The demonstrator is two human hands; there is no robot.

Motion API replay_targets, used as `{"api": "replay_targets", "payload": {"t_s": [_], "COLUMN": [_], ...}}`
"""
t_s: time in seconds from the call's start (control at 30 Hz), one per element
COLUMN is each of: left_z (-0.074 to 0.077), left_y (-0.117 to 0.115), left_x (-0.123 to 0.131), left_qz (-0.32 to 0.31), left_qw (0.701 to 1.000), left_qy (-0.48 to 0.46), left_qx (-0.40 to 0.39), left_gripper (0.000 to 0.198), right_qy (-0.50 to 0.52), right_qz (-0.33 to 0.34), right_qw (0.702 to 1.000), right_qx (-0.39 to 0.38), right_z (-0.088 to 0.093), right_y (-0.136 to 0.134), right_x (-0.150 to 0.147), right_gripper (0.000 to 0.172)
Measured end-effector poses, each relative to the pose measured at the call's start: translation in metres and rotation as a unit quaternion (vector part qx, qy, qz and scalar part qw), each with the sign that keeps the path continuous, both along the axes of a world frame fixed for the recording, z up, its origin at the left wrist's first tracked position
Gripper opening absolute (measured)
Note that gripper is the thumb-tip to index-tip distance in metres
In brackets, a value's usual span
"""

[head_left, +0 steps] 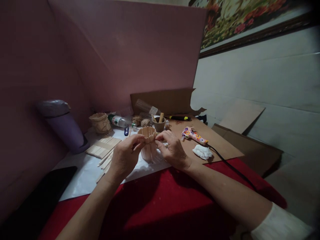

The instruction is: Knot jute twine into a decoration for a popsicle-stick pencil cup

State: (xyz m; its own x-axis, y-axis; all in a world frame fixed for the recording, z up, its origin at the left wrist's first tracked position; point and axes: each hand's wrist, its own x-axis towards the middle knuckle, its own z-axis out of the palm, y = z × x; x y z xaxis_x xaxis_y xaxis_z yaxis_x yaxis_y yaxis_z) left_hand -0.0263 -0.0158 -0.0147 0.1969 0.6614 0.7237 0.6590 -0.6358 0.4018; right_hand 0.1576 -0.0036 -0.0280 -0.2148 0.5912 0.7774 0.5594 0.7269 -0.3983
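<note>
A round cup of upright craft sticks [149,151] with a scalloped top stands on white paper between my hands. My left hand [126,155] is closed, thumb and fingertips pinched at the cup's left side, just under the rim. On the opposite side my right hand [172,148] pinches at the same height. A thin line crosses the cup's front between the fingertips; whether it is a cord is too small to tell. Loose craft sticks [103,148] lie left of my left hand. To the right rests a flower-patterned glue gun [195,136] on cardboard.
Behind are a finished-looking stick pot [100,122], a plastic bottle [121,121], twine balls [145,123], a small cup with sticks [159,125] and a yellow-black utility knife [180,118]. A crumpled white tissue [202,152] lies near the glue gun's cable [228,163]. A purple bin [65,128] stands left.
</note>
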Motion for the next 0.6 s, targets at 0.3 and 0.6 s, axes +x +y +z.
{"api": "replay_targets", "payload": {"t_s": [0.3, 0.6], "left_z": [0.002, 0.003], "left_y": [0.001, 0.003], "left_x": [0.001, 0.003], "left_qz": [0.000, 0.006], "left_qw": [1.000, 0.999], "left_qy": [0.007, 0.023], "left_qx": [0.011, 0.023], "left_gripper": [0.012, 0.008], "right_qy": [0.008, 0.012], "right_qz": [0.004, 0.017], "right_qw": [1.000, 1.000], "right_qx": [0.008, 0.016], "right_z": [0.000, 0.001], "right_y": [0.002, 0.012], "right_x": [0.000, 0.002], "right_gripper": [0.005, 0.005]}}
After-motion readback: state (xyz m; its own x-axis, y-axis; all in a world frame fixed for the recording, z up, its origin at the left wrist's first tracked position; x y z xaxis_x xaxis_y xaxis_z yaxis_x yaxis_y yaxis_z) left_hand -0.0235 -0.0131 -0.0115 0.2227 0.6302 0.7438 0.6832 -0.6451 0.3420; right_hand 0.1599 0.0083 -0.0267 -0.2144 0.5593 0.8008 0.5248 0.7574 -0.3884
